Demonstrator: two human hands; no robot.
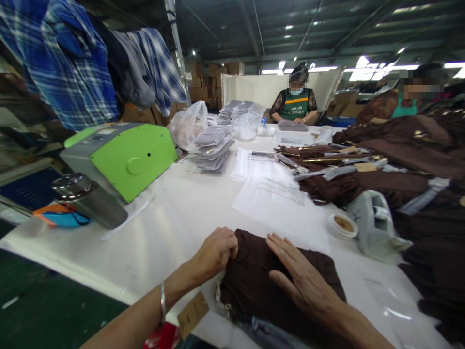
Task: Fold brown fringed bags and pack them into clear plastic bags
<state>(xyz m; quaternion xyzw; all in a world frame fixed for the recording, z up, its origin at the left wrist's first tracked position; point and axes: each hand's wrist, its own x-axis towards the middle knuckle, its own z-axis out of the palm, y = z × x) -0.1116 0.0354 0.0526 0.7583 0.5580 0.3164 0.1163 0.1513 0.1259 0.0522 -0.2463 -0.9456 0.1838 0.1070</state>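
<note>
A folded dark brown garment (254,286) lies on the white table in front of me. My left hand (217,247) is closed on its upper left corner, fingers curled over the edge. Flat on top of the cloth rests my right hand (296,271), its fingers stretched out and the thumb apart. A cardboard hang tag (193,314) hangs out at the garment's lower left, beside my left forearm. Just beyond the garment are flat white plastic bags (279,203) with printed lines.
At left stand a green and grey machine (131,157) and a steel flask (90,198). Packed garments (210,150) are stacked farther back. On the right are a tape dispenser (374,223), a small round tub (342,227) and heaped brown garments (363,186). Two people work across the table.
</note>
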